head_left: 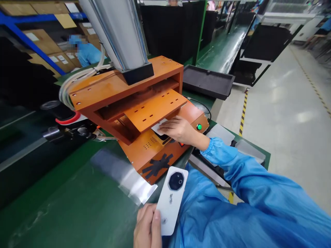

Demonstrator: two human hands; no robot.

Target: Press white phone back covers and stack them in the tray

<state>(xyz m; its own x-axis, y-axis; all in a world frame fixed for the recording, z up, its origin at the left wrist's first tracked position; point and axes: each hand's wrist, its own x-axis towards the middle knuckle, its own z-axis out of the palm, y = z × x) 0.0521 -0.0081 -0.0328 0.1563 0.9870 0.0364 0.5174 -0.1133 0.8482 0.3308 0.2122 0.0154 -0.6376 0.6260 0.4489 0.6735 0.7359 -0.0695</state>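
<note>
Single head view, looking down, close over green bench (64,206)

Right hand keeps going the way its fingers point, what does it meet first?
The right hand points left into the orange press, fingertips on a white part. Going on, it likely slides under the press's upper plate toward the inner frame; depth is unclear.

Your right hand (178,130) is bare, with no glove, and your left hand (147,225) is bare too, short plain nails showing on the thumb and fingers. You wear a bright blue smock of thin, slightly shiny cloth. Nearest the orange flat-topped press machine (144,103), the right sleeve (248,179) ends in a gathered elastic cuff that puckers the cloth into small ruffles at your wrist. Away from the machine, the sleeve widens into loose, deep folds, and the smock's front shows the same blue, creased cloth.
</note>
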